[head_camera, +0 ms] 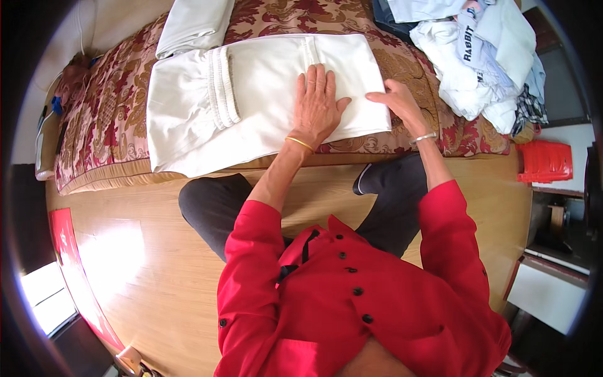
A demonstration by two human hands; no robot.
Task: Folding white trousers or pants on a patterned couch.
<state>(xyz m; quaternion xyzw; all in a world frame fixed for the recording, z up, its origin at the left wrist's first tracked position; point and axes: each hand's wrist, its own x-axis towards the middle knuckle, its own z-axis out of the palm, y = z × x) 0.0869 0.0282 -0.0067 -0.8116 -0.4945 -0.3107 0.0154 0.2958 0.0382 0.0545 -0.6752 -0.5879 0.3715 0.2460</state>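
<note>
A white garment [268, 89] with a gathered elastic waistband [224, 89] lies folded over on the patterned bedspread [395, 61]. My left hand [318, 101] rests palm down on it, fingers spread a little, with a yellow bangle at the wrist. At the garment's right edge, my right hand [403, 101] has its thumb on top of the cloth. The other fingers are partly hidden at that edge, which the hand appears to pinch. Another folded white cloth item [193, 28] touches the garment's far left side.
A heap of mixed clothes [480, 66] lies at the right end of the bed. Beyond it stands a red plastic stool or container [544, 160]. My bent legs [212, 207] are on the wooden floor [179, 282] against the bed's front edge. A red mat [70, 264] lies at left.
</note>
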